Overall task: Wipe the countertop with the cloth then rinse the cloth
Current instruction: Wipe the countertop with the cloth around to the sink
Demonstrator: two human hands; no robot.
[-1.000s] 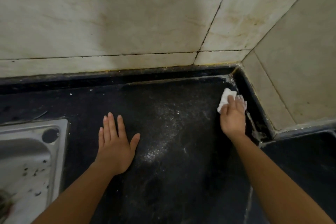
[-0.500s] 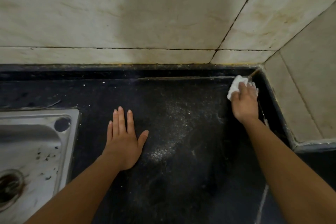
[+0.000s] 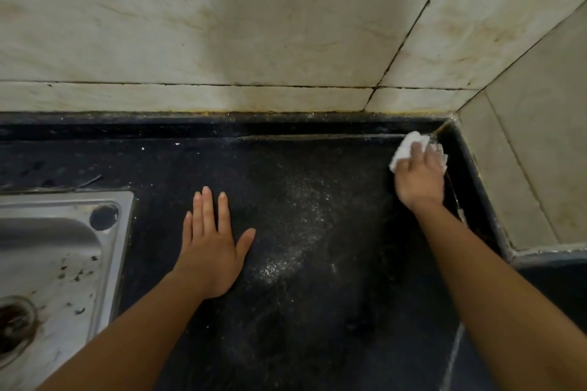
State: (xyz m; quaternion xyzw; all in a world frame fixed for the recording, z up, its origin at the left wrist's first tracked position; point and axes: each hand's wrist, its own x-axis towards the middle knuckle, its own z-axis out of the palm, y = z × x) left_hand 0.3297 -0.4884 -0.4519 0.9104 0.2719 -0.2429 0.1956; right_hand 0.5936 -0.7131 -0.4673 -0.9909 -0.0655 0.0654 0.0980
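A small white cloth lies bunched in the far right corner of the black countertop. My right hand presses down on it, fingers curled over it, so only its upper left part and a fringe at the right show. My left hand rests flat on the counter with fingers apart, palm down, holding nothing, a little right of the steel sink. A pale powdery smear runs across the counter between the two hands.
Stained marble wall tiles rise behind the counter, and a tiled side wall closes the right corner. A raised black ledge runs along the back. The sink drain is at the lower left.
My right hand has pushed the cloth further back into the corner beside the right wall. The left hand has stayed flat in place, and the view has shifted.
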